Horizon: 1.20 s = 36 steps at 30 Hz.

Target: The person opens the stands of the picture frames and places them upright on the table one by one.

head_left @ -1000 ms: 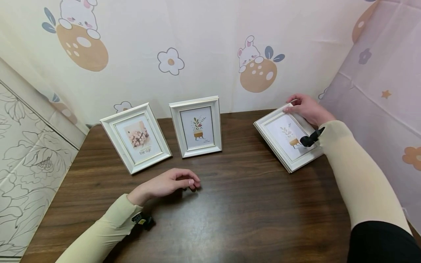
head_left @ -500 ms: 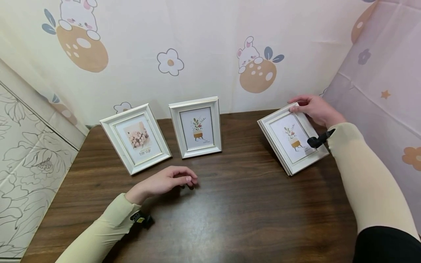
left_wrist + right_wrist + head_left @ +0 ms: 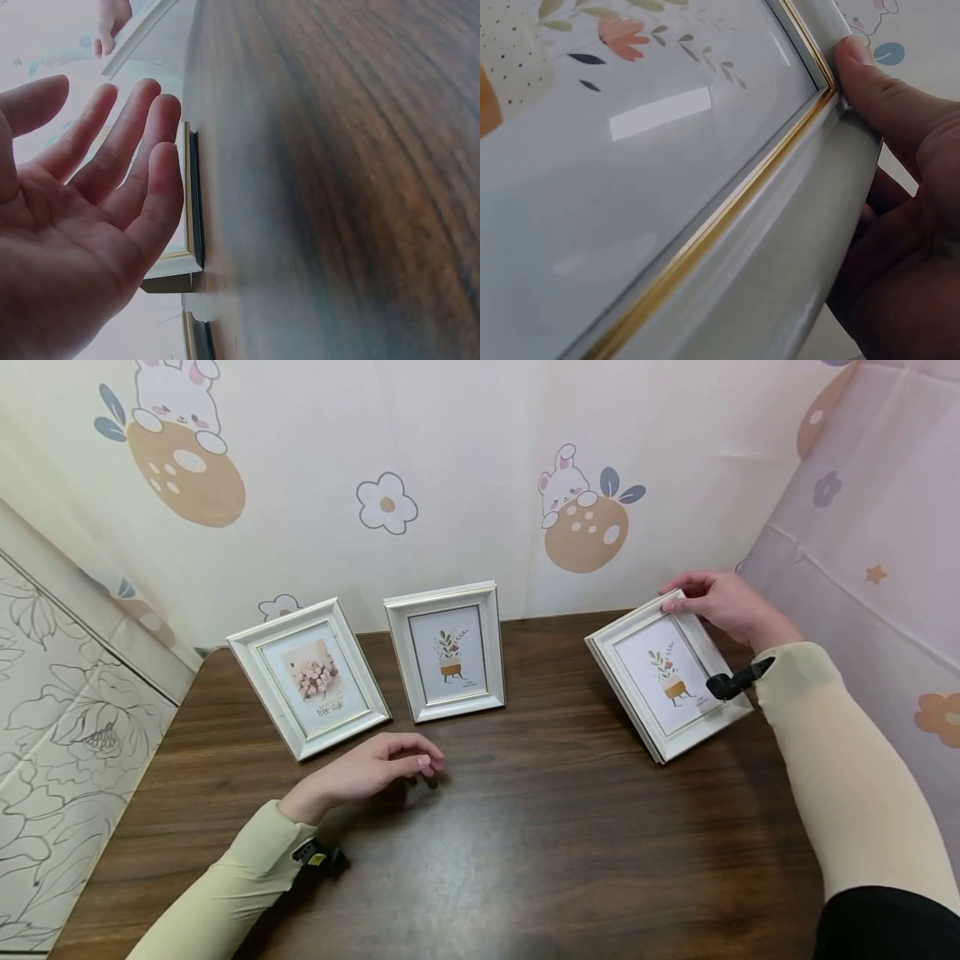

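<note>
At the right of the head view, my right hand grips the top corner of a white picture frame with a potted-plant print. The right wrist view shows the thumb on the front of its border and the other fingers behind it. The frame leans back and its lower edge is at the table. My left hand hovers low over the table with loosely bent fingers and holds nothing. Nearest to it stand a white picture frame with a similar plant print and another picture frame showing pink flowers.
The dark wooden table reaches back to a pale curtain printed with rabbits and flowers. Another curtain borders the right side. A panel with line-drawn flowers stands along the left.
My right hand has shifted slightly right, and the frame it holds has moved right and turned more toward me. My left hand has drifted a little back to the left.
</note>
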Available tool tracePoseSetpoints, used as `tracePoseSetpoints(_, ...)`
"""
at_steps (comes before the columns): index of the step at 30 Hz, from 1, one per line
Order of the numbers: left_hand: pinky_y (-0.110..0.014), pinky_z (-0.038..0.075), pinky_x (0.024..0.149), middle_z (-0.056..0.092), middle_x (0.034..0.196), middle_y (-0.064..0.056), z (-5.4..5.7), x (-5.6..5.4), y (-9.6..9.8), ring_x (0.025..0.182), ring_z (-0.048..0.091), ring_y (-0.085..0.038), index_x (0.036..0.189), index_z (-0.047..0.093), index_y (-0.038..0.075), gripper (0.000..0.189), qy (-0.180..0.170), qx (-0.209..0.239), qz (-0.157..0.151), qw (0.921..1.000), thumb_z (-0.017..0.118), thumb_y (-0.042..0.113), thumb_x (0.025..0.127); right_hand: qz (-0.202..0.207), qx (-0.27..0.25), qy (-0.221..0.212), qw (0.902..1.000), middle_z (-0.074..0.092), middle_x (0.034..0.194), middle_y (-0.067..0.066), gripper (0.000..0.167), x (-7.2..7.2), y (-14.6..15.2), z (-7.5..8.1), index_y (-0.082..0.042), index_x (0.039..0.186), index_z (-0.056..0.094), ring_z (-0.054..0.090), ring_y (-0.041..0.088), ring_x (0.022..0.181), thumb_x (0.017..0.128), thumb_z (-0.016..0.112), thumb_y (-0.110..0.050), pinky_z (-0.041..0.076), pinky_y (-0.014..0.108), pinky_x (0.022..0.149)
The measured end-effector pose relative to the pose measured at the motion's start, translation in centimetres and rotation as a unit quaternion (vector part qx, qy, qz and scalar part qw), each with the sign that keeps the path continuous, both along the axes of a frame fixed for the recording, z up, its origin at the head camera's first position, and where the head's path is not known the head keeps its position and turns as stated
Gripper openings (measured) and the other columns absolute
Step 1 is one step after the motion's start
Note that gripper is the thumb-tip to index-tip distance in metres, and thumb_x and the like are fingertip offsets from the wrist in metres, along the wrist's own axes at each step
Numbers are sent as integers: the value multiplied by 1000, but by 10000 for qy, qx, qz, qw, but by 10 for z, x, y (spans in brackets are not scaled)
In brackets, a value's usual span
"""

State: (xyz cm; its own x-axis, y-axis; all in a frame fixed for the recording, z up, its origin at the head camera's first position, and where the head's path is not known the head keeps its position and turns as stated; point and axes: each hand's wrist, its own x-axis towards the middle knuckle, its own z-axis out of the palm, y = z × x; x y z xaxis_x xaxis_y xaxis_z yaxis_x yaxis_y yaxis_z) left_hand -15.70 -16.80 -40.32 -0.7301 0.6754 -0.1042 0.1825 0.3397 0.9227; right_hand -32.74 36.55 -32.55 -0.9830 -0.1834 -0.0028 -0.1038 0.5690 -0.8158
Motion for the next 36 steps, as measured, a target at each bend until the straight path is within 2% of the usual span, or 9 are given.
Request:
tracePoseSetpoints(5, -46, 53, 84, 70, 108, -16, 2, 1, 0, 97, 66, -33, 122, 65, 3, 27, -84, -46, 213, 9997, 53, 21, 105, 15, 418, 185, 9990, 66, 90, -5, 28, 4, -2, 5, -14, 112, 72, 55, 15, 83, 87, 80, -23, 46, 21, 68)
tracePoseSetpoints(9, -46, 53, 84, 69, 108, -16, 3, 2, 0, 97, 66, -34, 122, 65, 2, 28, -109, -36, 278, 9995, 53, 21, 105, 74, 823, 141, 9965, 65, 96, 0, 37, 7, -5, 11, -10, 117, 70, 53, 20, 86, 87, 78, -31, 47, 24, 70)
tracePoseSetpoints(15, -48, 52, 86, 69, 109, -16, 5, 0, -2, 98, 66, -34, 122, 65, 3, 27, -50, -61, 381, 9992, 54, 21, 104, 234, 1153, 177, 9929, 65, 97, 4, 37, 11, -10, 24, -6, 120, 68, 53, 22, 85, 90, 76, -27, 47, 27, 68)
tracePoseSetpoints(20, -42, 52, 88, 69, 109, -17, 6, 0, -5, 99, 65, -35, 121, 66, 6, 25, -2, -123, 500, 9987, 55, 21, 104, 426, 1498, 447, 9868, 67, 99, 7, 32, 13, -10, 32, -2, 116, 69, 54, 19, 85, 91, 75, -21, 48, 23, 70)
tracePoseSetpoints(28, -48, 50, 90, 68, 111, -19, 5, -1, -4, 100, 63, -37, 121, 66, 5, 26, -190, -15, 493, 9986, 54, 20, 104, 740, 1307, 740, 9859, 68, 93, 4, 24, 18, -4, 33, 1, 110, 71, 55, 16, 81, 89, 76, -10, 47, 21, 67)
tracePoseSetpoints(36, -48, 54, 85, 68, 110, -20, 2, 0, -2, 99, 64, -37, 121, 65, 1, 26, -232, 87, 405, 9989, 53, 17, 105, 837, 900, 689, 9900, 67, 89, 3, 19, 23, 4, 32, 2, 105, 71, 55, 16, 80, 87, 77, -3, 47, 22, 66)
